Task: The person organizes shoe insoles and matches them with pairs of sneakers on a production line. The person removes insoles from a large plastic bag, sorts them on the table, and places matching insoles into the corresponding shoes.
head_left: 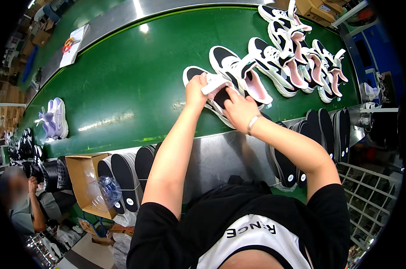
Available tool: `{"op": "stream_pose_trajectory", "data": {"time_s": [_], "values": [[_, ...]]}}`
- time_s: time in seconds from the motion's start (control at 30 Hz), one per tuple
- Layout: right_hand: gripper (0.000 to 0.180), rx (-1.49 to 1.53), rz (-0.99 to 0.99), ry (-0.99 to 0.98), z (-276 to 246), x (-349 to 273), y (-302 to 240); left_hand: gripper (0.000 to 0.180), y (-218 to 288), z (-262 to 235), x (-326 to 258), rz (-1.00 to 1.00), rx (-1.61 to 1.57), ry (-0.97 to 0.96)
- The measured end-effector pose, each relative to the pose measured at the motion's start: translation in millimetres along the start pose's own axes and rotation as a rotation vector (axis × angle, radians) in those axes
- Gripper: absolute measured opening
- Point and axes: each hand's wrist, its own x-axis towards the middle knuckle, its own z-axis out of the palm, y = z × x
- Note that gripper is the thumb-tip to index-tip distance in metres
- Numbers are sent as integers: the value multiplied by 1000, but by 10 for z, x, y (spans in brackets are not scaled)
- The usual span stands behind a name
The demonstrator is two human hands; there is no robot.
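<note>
A white and black sneaker [192,72] with a pale pink lining lies on the green table in front of me, toe pointing away to the left. My left hand [195,93] is closed on its white tongue and holds it up at the opening. My right hand [242,110] grips the heel end, with fingers reaching into the shoe over the black insole [221,97]. Part of the shoe's side is hidden behind my hands. Close on its right lies a matching sneaker [224,57], with nothing touching it.
More matching sneakers [274,67] crowd the right end of the green table [158,58]. Stacks of black insoles [123,172] [326,130] stand along the near edge, beside an open cardboard box [84,179]. Lilac shoes [57,119] sit at the left. Another person [39,206] is at lower left.
</note>
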Motion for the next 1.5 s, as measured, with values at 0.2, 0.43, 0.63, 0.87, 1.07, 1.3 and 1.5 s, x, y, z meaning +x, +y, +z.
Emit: {"op": "stream_pose_trajectory", "data": {"time_s": [0.2, 0.43, 0.63, 0.87, 1.07, 1.3, 1.5], "values": [[23, -112, 77, -311, -430, -282, 123, 41, -28, 76, -27, -30, 15, 30], [13, -58, -83, -215, 113, 206, 83, 41, 102, 76, -123, -17, 42, 46], [16, 79, -15, -305, 341, 376, 104, 42, 28, 68, -154, -30, -52, 89], [27, -198, -150, -835, 330, 646, 74, 41, 82, 44, -134, 7, -64, 88], [22, -164, 27, -642, 401, 559, -15, 41, -90, 140, -134, -102, -40, 111], [19, -108, -175, -828, -24, 433, 98, 42, -85, 142, -148, -113, -16, 164], [32, -106, -208, -902, -44, 170, 214, 42, -81, 192, -156, -117, -3, 147]]}}
